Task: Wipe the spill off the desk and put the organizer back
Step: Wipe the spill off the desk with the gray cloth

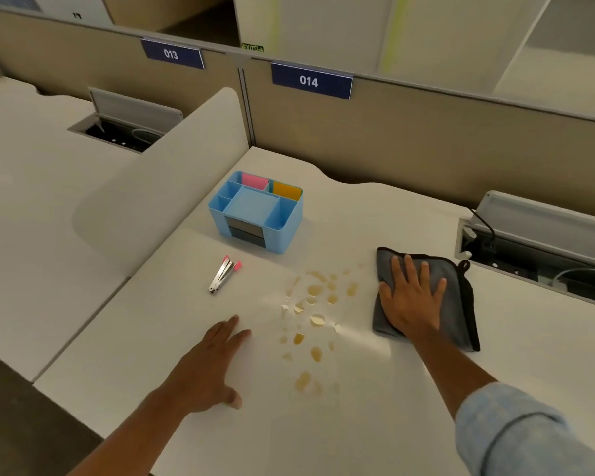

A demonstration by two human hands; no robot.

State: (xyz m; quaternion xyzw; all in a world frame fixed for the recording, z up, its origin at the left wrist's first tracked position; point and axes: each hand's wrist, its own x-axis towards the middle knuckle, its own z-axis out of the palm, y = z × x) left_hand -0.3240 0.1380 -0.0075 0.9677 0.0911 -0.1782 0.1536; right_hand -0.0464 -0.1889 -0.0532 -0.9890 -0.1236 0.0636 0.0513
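Nearest the camera, the left hand lies flat on the desk, its grip released, palm down with the fingers together and nothing under it. Just to the right of that hand the spill is spread in a loose scatter of amber drops and small puddles, none of them smeared, so by the look of it no wiping has been done yet. On the far side of the spill from the left hand, the right hand presses flat on a grey cloth; its fingers are splayed open on top of the fabric, not closed around it, so the grip is released and only pinning the cloth to the desk. The cloth sits just right of the nearest drops, not touching them. Beyond the left hand, a small silver stapler with pink ends lies on its side. Farther still, past both hands, the blue organizer stands upright near the divider panel, clear of the wet patch. Both parts of the job appear to remain: the wipe, then replacing the organizer.
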